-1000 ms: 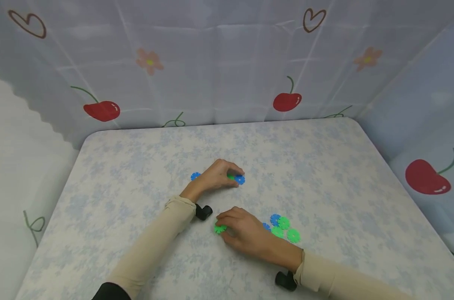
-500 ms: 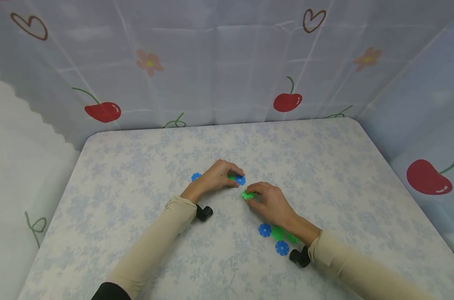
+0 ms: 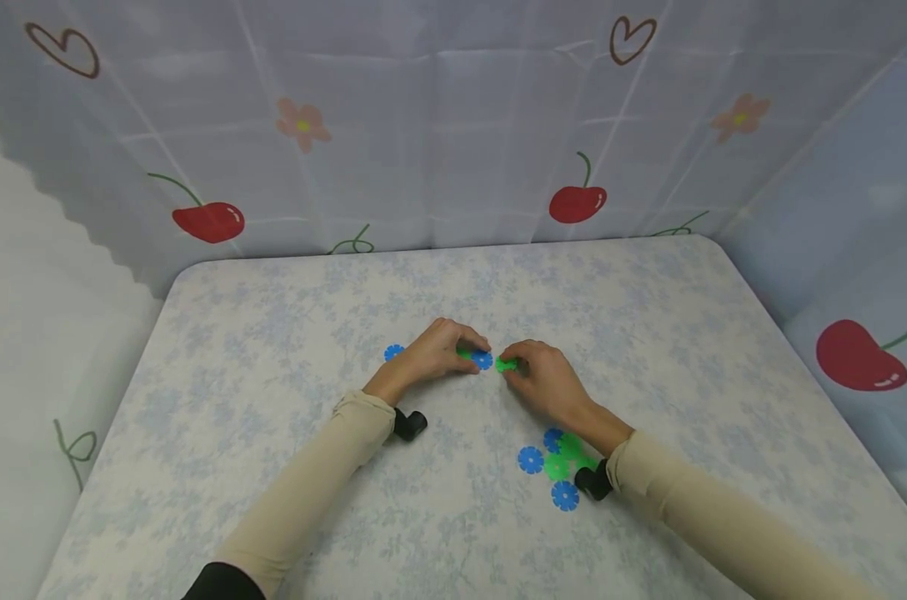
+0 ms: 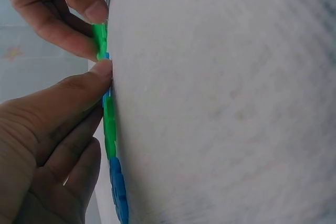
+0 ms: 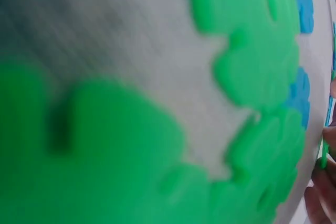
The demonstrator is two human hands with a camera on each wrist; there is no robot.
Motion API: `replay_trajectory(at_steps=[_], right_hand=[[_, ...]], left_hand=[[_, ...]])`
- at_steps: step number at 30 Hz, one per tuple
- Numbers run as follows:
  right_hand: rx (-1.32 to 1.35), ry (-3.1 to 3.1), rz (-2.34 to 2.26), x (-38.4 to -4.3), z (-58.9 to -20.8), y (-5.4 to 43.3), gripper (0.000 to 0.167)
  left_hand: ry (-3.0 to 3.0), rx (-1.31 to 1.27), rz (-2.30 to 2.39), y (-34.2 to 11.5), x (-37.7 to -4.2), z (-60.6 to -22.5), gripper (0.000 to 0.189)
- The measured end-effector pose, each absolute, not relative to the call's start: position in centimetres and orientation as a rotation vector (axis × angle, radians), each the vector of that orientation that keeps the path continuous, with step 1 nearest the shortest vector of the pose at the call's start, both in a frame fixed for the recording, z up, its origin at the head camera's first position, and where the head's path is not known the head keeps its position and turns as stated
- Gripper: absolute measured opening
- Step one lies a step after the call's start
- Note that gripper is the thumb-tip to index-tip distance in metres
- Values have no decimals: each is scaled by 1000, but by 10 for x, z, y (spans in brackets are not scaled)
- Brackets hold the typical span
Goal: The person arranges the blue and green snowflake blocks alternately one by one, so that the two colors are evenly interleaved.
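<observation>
In the head view my left hand [image 3: 433, 350] pinches a blue notched snowflake disc [image 3: 483, 360] between thumb and fingers. The disc is the right end of a row laid along the table. Further along this row, the left wrist view has a green disc [image 4: 109, 129] and another blue disc [image 4: 118, 190]. My right hand [image 3: 549, 385] pinches a green snowflake disc [image 3: 505, 365] by its right side. The two hands face each other, and the green disc's edge stands right beside the held blue one. My left hand partly hides the row in the head view.
Several loose blue and green discs lie nearer me, under my right forearm, among them a blue disc [image 3: 564, 496] and a green disc [image 3: 557, 467]. Black wrist cameras, such as the right one [image 3: 594, 482], sit low over the patterned table [image 3: 311, 317]. A printed curtain [image 3: 431, 150] hangs behind.
My right hand has carried the green disc away from me and to the right, up to the row's end. Discs it covered earlier now show. The left hand has stayed in place.
</observation>
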State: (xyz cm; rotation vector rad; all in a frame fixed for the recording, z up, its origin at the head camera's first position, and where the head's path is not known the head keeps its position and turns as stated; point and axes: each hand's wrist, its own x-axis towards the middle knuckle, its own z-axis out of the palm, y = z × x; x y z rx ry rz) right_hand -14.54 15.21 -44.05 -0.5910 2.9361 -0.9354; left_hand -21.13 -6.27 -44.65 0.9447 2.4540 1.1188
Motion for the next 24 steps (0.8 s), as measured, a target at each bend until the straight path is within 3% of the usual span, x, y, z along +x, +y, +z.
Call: replay_trajectory(at_steps=[24], right_hand=[[-627,2912,-850,-154,-435,149,27]], left_hand=[[2468,954,1099,-62,-209,-444,30]])
